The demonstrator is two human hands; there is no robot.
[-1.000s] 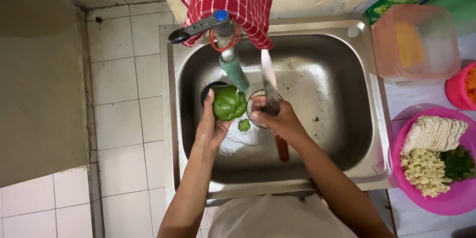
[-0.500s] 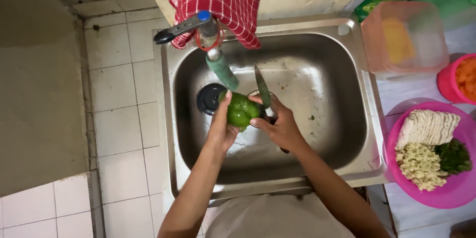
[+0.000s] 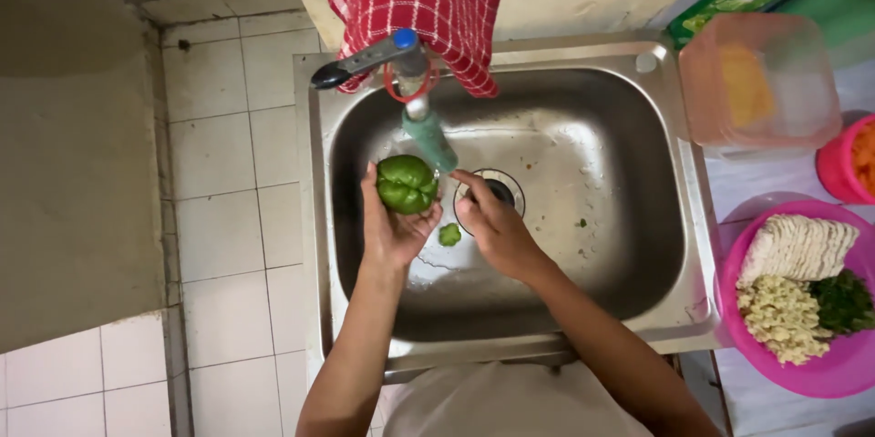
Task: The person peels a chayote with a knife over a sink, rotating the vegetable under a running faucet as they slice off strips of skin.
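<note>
Over a steel sink (image 3: 638, 309), our left hand (image 3: 387, 227) cups a green bell pepper (image 3: 406, 184) in curled fingers just beneath the green faucet spout (image 3: 428, 136). The pepper is glossy, lobed and whole-looking from above. Our right hand (image 3: 497, 227) hangs beside it, loosely curled and holding nothing we can see, above a small green scrap (image 3: 449, 235).

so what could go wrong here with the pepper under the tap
1. The left hand holds the green pepper only from below; wet, it might slip into the sink.
2. The small green piece lies close to the drain and could wash into it.
3. Whether the right hand holds anything cannot be told; a blade there would risk a cut.
</note>
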